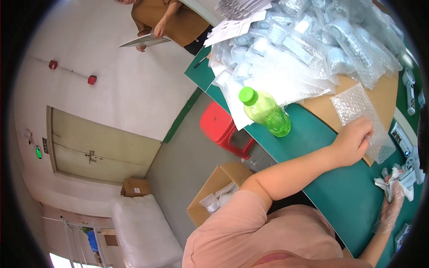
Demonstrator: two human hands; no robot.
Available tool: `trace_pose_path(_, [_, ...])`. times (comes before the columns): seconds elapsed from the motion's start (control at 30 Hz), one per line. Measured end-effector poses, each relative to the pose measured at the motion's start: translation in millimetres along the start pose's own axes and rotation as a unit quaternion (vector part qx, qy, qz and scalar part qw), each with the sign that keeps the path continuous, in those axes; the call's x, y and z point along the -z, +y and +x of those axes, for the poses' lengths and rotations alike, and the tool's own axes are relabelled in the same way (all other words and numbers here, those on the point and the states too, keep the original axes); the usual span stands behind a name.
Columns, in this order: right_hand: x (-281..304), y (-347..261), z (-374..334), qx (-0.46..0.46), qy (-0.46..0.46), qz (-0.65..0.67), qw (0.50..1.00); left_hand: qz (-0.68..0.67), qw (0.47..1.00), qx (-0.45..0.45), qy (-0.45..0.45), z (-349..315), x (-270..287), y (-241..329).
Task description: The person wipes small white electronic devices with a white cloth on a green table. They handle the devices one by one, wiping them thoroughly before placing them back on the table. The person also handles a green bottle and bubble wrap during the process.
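My left hand (355, 140) is bare and closed, its fingers pinching the edge of a clear bubble-wrap bag (357, 105) that lies partly on brown cardboard (380, 89). At the right, my right hand (392, 201) wears a thin clear plastic glove. Its fingers are closed round a crumpled white cloth (389, 182), which touches a white-and-grey handheld device (407, 178). Just above this sits another white device with a small lit blue spot (401, 139). The picture's dark rim cuts off part of the devices there.
A large heap of bubble-wrapped devices (295, 44) covers the far table. A green bottle (267, 111) stands near the edge of the green table (321, 178). Below are a red stool (219, 123) and an open carton (201, 201). Another person (167, 20) holds a flat panel.
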State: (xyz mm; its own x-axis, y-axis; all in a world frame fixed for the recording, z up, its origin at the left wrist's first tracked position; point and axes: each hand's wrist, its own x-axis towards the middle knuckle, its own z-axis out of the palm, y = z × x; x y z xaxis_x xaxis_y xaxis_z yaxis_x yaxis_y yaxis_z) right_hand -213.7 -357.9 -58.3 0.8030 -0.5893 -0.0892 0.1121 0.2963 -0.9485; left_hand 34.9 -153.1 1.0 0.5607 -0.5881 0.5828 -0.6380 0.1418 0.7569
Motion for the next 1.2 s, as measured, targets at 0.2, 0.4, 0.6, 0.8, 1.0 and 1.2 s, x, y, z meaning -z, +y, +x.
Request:
trace_pose_path(0.2, [-8, 1, 5, -0.011, 0.032, 0.012, 0.999, 0.015, 1.0, 0.014, 0.019, -1, 0, -3])
trace_pose_path(0.4, [-18, -4, 8, 0.0, 0.02, -0.012, 1.0, 0.045, 0.998, 0.014, 0.03, -1, 6, -4])
trace_pose_path(0.6, [-19, 3, 12, 0.007, 0.04, -0.014, 0.999, 0.056, 0.998, 0.036, 0.019, -2, 6, 0])
trace_pose_path(0.8, [-14, 12, 16, 0.02, 0.048, -0.013, 0.999, 0.05, 0.998, 0.033, 0.014, -5, 2, -4])
trace_pose_path(1.0, [-15, 3, 19, 0.012, 0.008, -0.013, 1.0, 0.091, 0.995, 0.026, 0.009, -5, 2, -3])
trace_pose_path(1.2, [-35, -4, 10, 0.026, 0.033, -0.013, 0.999, 0.148, 0.989, -0.001, 0.001, -9, -3, -15])
